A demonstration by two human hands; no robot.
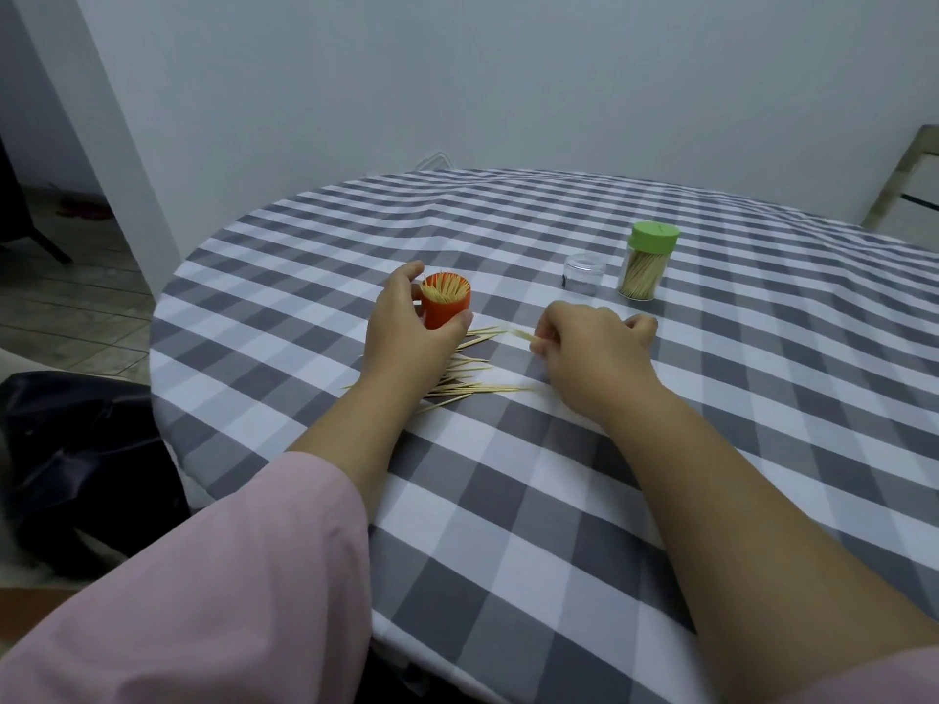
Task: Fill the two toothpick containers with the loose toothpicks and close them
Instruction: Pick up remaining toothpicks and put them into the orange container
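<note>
Left grip (406,322) round orange container (446,308), right (592,343) seemingly pinching toothpicks (523,334)

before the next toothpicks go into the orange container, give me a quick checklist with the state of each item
1. Orange container held upright by the left hand: ok.
2. Its mouth open and facing up, toothpicks already inside: ok.
3. Right hand pinching toothpicks in its fingers: ok; how many, cannot tell.
4. Room left inside the orange container: cannot tell.
5. Loose toothpicks all picked off the tablecloth: not ok, a pile remains.
6. Green-lidded container filled and closed: ok. The clear cap beside it is not yet fitted.
</note>
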